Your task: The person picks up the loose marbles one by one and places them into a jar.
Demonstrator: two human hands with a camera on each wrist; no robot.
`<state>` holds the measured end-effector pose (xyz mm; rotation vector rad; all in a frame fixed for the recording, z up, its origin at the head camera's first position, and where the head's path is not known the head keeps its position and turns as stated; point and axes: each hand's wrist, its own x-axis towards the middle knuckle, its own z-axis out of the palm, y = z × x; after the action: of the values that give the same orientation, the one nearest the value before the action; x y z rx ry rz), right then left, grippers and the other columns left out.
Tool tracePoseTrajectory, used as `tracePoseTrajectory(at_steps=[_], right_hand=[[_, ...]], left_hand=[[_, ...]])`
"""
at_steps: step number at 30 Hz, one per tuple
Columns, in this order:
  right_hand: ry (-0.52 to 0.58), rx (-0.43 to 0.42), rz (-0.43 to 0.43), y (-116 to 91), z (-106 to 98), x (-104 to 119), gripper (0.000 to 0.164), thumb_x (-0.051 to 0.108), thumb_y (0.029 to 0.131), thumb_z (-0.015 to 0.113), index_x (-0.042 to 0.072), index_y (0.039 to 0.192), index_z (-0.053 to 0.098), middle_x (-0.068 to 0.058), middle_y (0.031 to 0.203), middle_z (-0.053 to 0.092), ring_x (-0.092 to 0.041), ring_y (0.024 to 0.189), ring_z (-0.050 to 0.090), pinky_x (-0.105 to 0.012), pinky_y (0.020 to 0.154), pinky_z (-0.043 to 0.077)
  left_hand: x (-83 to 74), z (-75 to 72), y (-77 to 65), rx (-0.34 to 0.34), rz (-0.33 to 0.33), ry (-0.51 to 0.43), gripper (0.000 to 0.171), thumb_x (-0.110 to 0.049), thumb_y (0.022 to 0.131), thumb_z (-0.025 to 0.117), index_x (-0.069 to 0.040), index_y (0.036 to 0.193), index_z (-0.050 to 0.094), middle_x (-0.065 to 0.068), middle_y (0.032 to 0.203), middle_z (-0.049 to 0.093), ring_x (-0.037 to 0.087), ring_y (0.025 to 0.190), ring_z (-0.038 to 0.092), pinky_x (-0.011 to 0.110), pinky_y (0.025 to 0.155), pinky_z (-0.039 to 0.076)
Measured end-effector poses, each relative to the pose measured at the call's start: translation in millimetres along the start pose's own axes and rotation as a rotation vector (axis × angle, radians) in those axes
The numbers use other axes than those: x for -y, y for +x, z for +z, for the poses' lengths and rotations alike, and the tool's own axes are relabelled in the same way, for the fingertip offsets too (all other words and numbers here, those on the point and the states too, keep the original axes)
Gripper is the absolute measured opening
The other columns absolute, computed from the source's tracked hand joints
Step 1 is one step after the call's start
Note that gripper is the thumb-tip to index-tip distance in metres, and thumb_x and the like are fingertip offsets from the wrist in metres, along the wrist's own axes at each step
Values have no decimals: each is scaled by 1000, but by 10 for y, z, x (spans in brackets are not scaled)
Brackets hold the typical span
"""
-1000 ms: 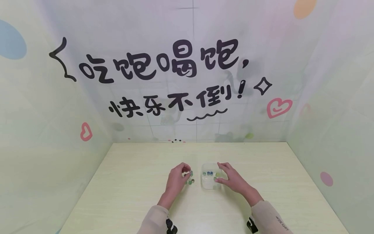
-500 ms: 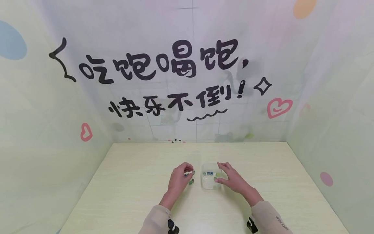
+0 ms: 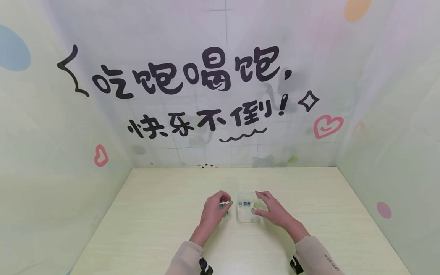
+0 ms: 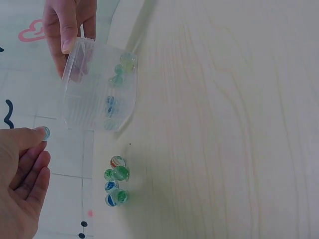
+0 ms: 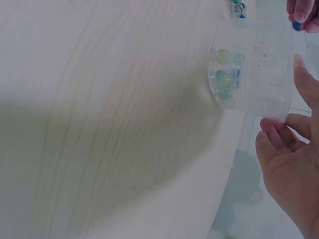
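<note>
My left hand (image 3: 214, 209) pinches a glass marble (image 4: 46, 133) between thumb and forefinger, raised just left of a clear plastic box (image 3: 245, 217). Its other fingers curl loosely in the left wrist view. Beneath that hand, several green, blue and red-streaked marbles (image 4: 119, 173) lie grouped on the table, partly hidden in the head view. The box stands upright and holds several blue, green and yellowish marbles (image 5: 223, 77) on its floor. My right hand (image 3: 275, 210) grips the box at its right side, thumb towards the front and fingers at the back.
The pale wood-grain table (image 3: 154, 229) runs back to a printed wall (image 3: 192, 152) with dark lettering. Similar panels rise along both sides. Light sleeves with black wrist straps (image 3: 205, 266) cover the forearms.
My left hand has lifted a marble from the group and shifted right towards the box. My right hand and the box have stayed in place.
</note>
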<state>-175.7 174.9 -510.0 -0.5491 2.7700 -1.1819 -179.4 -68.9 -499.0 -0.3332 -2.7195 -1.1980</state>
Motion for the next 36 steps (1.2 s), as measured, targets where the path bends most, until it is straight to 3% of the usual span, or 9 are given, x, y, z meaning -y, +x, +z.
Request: tracePoseTrajectory(at_steps=[12, 36], right_hand=[[7, 1, -6, 2, -12, 16, 74, 26, 93, 71, -7, 149, 36, -25, 141, 46, -44, 132, 48, -60, 110, 42], [7, -8, 0, 6, -1, 0, 74, 27, 93, 71, -5, 149, 36, -24, 141, 46, -44, 132, 48, -60, 111, 41]], left_hand=[[-49, 45, 8, 11, 12, 23, 13, -14, 88, 75, -15, 99, 68, -1, 98, 73, 16, 94, 69, 30, 83, 60], [-151, 103, 8, 43, 71, 20, 14, -12, 88, 75, -14, 100, 68, -1, 97, 73, 16, 94, 69, 31, 85, 59]])
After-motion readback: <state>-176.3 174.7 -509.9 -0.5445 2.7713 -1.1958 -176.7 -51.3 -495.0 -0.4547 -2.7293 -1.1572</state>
